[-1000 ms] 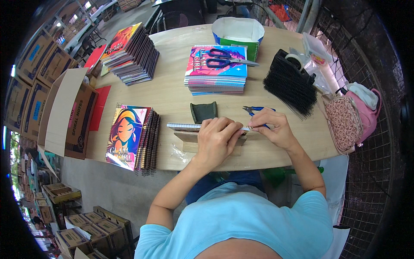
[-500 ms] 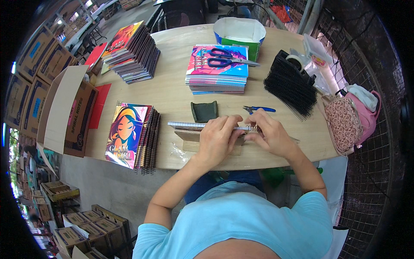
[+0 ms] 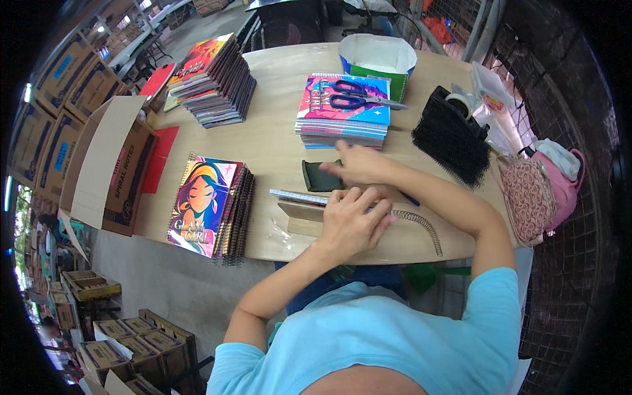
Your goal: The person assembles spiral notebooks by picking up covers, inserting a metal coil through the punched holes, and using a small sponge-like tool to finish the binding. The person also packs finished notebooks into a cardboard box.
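My left hand [image 3: 356, 220] is closed over the right part of a notebook [image 3: 296, 195], its fingers pinching near the edge where the wire goes in. The notebook stands on edge against a wooden block stand [image 3: 301, 224]. A loose metal spiral coil [image 3: 424, 227] trails from beside that hand and curves down to the right. Beyond it, my right hand [image 3: 363, 164] reaches leftward with fingers apart, beside a dark green curved pad [image 3: 317, 176]; I cannot tell whether it touches the pad. Blue-handled cutters [image 3: 409, 199] are mostly hidden under my right forearm.
Spiral notebooks [image 3: 204, 207] are stacked at left, with another pile [image 3: 214, 82] behind. Scissors [image 3: 359, 99] lie on a notebook stack [image 3: 343, 131]. Black coils [image 3: 451, 141], a cut-open carton [image 3: 378, 56] and a pink bag [image 3: 556, 178] stand around; a cardboard box [image 3: 115, 174] is left.
My right hand has left the notebook's coil end and moved up and left to the green pad. The coil now hangs out to the right. My left hand stays on the notebook.
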Demonstrator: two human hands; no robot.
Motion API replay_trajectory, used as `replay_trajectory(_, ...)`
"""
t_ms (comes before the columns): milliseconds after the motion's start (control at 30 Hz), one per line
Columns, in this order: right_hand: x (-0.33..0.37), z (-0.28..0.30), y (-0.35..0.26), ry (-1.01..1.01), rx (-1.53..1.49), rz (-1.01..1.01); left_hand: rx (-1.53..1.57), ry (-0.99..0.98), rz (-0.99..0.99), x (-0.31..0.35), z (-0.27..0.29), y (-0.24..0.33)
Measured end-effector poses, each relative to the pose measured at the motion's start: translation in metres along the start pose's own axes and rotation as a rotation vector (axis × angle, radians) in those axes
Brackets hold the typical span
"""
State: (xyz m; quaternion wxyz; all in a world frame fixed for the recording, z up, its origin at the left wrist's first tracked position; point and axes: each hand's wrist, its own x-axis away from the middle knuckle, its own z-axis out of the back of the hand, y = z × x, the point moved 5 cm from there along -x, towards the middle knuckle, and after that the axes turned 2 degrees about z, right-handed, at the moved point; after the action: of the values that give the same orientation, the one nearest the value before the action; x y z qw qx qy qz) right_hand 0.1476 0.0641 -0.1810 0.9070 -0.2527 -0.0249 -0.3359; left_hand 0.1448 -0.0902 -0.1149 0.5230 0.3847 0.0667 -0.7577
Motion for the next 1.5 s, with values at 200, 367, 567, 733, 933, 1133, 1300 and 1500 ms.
replay_trajectory(200, -0.041, -0.044, -0.026, -0.070, 0.236, 0.145, -0.008, -0.019, -0.011, 0.005, -0.004, -0.006)
replay_trajectory(367, 0.042, 0.030, 0.030, -0.048, -0.248, 0.349, -0.139, 0.114, 0.134, 0.013, 0.025, -0.016)
replay_trajectory(567, 0.111, 0.061, 0.048, -0.229, -0.666, 0.411, -0.035, 0.061, 0.138, 0.014, 0.020, -0.031)
replay_trajectory(733, 0.107, 0.055, 0.031, -0.220, -0.260, 0.404, -0.017, 0.047, 0.131, 0.013, 0.019, -0.033)
replay_trajectory(933, 0.095, 0.046, 0.043, -0.165, -0.592, 0.525, 0.020, 0.052, 0.136, 0.012, 0.022, -0.034)
replay_trajectory(1133, 0.091, 0.044, 0.021, -0.222, -0.187, 0.349, 0.046, 0.083, 0.178, 0.020, 0.022, -0.039)
replay_trajectory(1300, 0.081, 0.034, 0.028, -0.223, -0.454, 0.521, -0.063, 0.090, 0.217, 0.023, 0.026, -0.043)
replay_trajectory(1500, 0.077, 0.041, 0.008, -0.246, -0.525, 0.397, -0.015, 0.276, 0.452, 0.043, 0.041, -0.080)
